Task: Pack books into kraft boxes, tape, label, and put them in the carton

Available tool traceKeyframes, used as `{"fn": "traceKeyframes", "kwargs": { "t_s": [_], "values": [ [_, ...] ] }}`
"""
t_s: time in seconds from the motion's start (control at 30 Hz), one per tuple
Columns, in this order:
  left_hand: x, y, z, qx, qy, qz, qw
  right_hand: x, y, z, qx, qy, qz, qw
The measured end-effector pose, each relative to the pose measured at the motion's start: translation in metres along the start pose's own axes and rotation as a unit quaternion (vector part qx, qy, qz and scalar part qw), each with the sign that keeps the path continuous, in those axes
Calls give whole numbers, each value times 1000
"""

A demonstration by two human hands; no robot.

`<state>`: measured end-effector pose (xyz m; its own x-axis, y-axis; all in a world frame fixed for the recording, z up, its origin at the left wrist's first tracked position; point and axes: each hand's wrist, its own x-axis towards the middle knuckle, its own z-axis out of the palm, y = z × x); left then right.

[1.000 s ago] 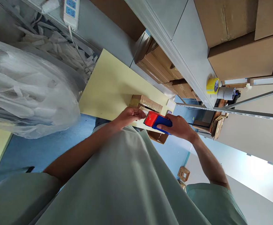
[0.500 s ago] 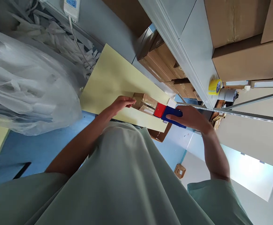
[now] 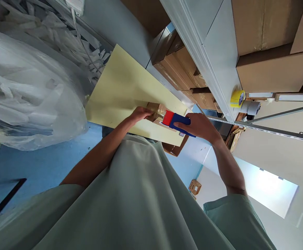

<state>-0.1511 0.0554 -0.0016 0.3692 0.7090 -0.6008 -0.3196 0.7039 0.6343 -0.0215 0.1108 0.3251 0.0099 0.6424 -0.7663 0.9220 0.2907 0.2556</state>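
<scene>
A small brown cardboard box with shiny clear tape on it lies on the pale yellow tabletop. My left hand is at the box's left end, fingers closed against its edge; the fingertips are partly hidden. My right hand is wrapped round a blue and red tape dispenser. The dispenser's red end lies over the right part of the box and hides some of it. A small pale label-like item shows just below the dispenser.
A big clear plastic bag bulges at the left, near white paper strips. Cardboard boxes stand beyond the table. A yellow tape roll sits on the shelf. An open carton is below the table's near edge.
My right hand and the tape dispenser have moved left along the box, covering more of it. My left hand has shifted slightly right, onto the box's end.
</scene>
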Motion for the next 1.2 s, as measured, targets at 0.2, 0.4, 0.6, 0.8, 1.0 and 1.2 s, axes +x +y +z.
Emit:
{"fn": "traceKeyframes", "kwargs": {
  "t_s": [0.2, 0.4, 0.6, 0.8, 1.0, 1.2],
  "values": [
    [6, -5, 9, 32, 36, 12, 999, 4, -2, 1, 6, 3, 3, 1000],
    [5, -15, 5, 152, 114, 51, 980, 3, -5, -1, 17, -2, 8, 1000],
    [-16, -21, 0, 204, 73, 114, 970, 2, -1, 2, -5, 5, 8, 1000],
    [-29, -2, 28, 269, 24, 270, 924, 0, -5, 1, -22, 5, 7, 1000],
    [-12, 11, 41, 315, 14, 311, 897, -3, -6, 2, -34, 14, -3, 999],
    [-7, 7, 38, 342, -4, 317, 885, 0, 3, 10, -43, 15, 1, 999]
  ]
}}
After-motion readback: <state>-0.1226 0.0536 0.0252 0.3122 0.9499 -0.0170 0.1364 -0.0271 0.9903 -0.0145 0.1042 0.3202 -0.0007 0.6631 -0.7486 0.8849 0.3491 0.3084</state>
